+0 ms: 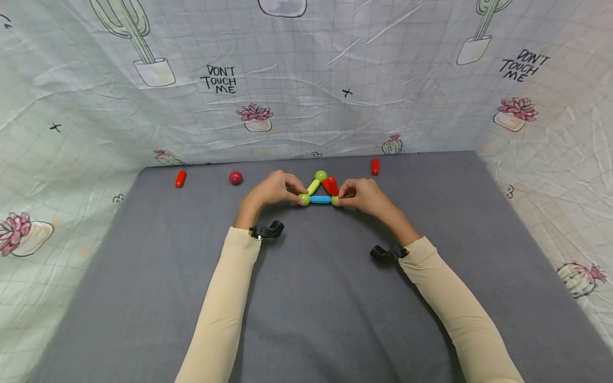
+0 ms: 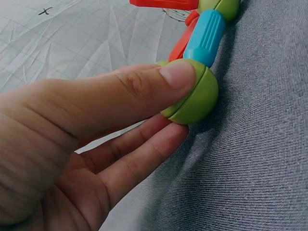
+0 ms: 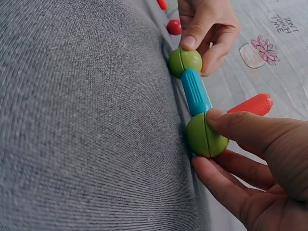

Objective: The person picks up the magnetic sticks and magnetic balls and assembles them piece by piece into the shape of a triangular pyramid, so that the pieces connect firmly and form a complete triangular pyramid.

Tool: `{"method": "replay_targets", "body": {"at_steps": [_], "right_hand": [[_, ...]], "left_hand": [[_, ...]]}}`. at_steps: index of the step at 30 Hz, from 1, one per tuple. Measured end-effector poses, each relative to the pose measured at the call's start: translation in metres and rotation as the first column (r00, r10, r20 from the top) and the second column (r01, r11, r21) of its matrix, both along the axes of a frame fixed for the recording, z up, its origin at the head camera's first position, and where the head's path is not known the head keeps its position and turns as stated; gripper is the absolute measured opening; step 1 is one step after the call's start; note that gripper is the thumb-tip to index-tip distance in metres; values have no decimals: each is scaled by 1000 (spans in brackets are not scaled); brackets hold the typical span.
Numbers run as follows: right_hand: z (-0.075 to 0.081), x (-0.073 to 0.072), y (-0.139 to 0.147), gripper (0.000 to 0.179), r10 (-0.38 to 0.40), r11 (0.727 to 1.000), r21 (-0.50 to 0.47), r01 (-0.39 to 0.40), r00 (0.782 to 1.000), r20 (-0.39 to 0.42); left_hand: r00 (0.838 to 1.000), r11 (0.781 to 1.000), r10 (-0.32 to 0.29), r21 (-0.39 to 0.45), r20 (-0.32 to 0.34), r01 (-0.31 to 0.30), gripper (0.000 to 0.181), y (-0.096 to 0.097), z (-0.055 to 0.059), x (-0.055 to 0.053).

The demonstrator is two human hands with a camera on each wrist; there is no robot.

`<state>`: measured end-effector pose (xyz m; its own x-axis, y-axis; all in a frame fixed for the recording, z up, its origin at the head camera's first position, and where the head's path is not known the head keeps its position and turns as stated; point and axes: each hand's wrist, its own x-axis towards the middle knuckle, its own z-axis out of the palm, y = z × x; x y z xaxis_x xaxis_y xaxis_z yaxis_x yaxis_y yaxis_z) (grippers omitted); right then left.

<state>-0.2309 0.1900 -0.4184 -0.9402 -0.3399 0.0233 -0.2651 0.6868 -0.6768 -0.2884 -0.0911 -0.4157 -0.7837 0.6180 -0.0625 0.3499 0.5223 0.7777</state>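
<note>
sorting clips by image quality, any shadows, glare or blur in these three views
Head view: soft, fairly even light, thin shadows along the sleeves; left wrist view: darker shadow on the gray cloth beside the green ball in the left hand; right wrist view: small glints on that ball, distant red ball seems slightly soft; no obvious motion blur in any view.

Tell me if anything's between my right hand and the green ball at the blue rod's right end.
Nothing visible is. Your right hand pinches that green ball directly with thumb and fingers; the blue rod extends left from it.
</note>
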Motion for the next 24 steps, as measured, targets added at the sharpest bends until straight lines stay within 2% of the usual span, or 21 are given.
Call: {"method": "replay_targets", "body": {"at_steps": [6, 12, 18, 20, 22, 23, 24], "right_hand": [[2, -1, -1, 17, 15, 1000, -1, -15, 1000, 19], [6, -3, -1, 19, 32, 999, 42, -33, 999, 25], [4, -3, 1, 21, 24, 998, 49, -26, 999, 36], [3, -2, 1, 22, 17, 999, 36, -19, 999, 36], [1, -2, 1, 23, 13, 1000, 19, -14, 999, 35], [1, -2, 0, 24, 11, 1000, 11, -11, 999, 35], [1, -1, -1, 25, 9, 1000, 3, -9, 999, 37]], "left_hand": [[1000, 1000, 2, -13, 2, -2, 24, 0, 1, 2], [1000, 1000, -10, -7, 11, 10, 24, 2, 2, 2], [998, 999, -50, -19, -35, 49, 27, -6, 1, 3], [997, 1000, -24, -5, -80, 24, 27, -15, 1, 3], [987, 999, 42, 31, -153, -37, 26, -28, 3, 4], [975, 994, 97, 60, -199, -87, 24, -36, 4, 4], [956, 985, 162, 99, -244, -142, 23, -45, 6, 5]]}}
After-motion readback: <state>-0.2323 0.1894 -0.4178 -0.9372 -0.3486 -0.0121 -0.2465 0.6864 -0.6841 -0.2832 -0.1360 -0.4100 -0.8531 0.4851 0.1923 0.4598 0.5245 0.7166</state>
